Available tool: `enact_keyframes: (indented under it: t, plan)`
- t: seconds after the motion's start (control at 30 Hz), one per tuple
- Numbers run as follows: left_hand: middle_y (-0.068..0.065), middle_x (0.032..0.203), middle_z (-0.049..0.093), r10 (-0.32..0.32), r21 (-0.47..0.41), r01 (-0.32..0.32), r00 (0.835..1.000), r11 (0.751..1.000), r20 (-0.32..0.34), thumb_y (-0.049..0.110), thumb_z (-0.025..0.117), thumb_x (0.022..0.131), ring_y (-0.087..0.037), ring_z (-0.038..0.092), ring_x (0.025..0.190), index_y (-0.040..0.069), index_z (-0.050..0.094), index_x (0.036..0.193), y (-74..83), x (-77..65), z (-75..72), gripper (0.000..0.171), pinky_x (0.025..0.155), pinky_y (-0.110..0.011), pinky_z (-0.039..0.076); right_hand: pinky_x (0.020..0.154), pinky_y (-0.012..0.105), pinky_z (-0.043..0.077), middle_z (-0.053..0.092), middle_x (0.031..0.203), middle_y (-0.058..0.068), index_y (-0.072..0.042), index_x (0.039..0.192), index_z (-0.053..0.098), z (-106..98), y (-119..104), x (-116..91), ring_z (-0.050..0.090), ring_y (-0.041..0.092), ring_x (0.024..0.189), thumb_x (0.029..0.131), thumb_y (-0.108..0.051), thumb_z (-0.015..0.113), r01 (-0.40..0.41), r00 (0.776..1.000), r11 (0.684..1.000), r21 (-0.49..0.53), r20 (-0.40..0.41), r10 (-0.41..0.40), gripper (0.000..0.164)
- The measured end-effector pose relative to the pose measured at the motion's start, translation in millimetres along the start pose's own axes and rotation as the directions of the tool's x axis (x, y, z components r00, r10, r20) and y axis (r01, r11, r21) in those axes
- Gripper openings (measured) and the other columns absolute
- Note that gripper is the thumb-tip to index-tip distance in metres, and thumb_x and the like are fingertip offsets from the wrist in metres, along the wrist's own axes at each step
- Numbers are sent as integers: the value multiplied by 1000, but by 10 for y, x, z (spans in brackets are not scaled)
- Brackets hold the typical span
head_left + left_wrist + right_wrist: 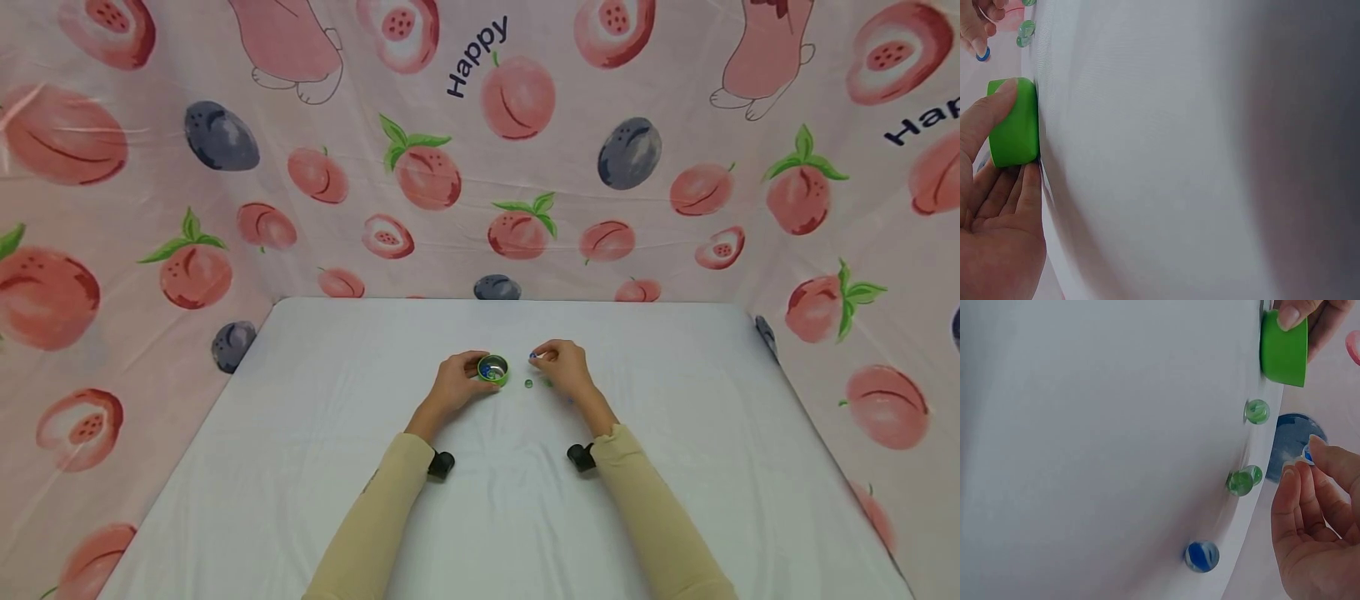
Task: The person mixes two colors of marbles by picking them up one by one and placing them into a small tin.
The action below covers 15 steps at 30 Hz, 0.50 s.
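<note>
A small green bowl [503,381] stands on the white table, with blue and green marbles [487,371] inside. My left hand [454,382] grips its side, thumb on the near wall and fingers round the far side. To the right of the bowl, my right hand [567,367] pinches a blue marble [1308,454] between thumb and fingertips, raised above the tabletop. Between the bowl and the right hand lies a green marble [1257,412]. Two more green marbles [1240,483] and a blue one [1202,557] rest beneath and beside the right hand.
A white cloth [337,375] covers the table. Behind it and at both sides hangs a pink curtain [450,167] printed with fruit. Black wrist cameras [441,465] sit at both sleeve cuffs.
</note>
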<state>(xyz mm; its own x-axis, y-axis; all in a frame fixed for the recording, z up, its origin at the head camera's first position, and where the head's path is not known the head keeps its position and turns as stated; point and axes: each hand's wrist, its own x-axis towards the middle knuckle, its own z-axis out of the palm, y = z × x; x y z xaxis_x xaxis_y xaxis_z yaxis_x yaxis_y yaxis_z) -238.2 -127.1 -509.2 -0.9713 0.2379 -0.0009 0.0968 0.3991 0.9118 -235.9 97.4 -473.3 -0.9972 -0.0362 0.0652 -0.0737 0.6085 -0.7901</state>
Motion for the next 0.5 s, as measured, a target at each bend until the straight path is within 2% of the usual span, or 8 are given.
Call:
enact_keyframes:
  t: [0.27,0.5]
  plan:
    - [-24,139,65,-6,18,5,1000,1000,7,1,87,85,-34,65,131,-6,60,143,16,5,-13,64,111,-40,54,62,21,40,66,78,8,8,105,77,71,-100,-6,51,13,69,94,-7,79,-4,1000,1000,11,20,4,18]
    - [-24,140,65,-9,21,9,1000,1000,11,1,88,84,-34,66,130,-6,60,143,8,22,-7,65,111,-40,54,63,23,44,68,78,10,7,103,78,128,-142,-9,55,15,70,93,-6,80,37,999,999,-9,37,-36,16]
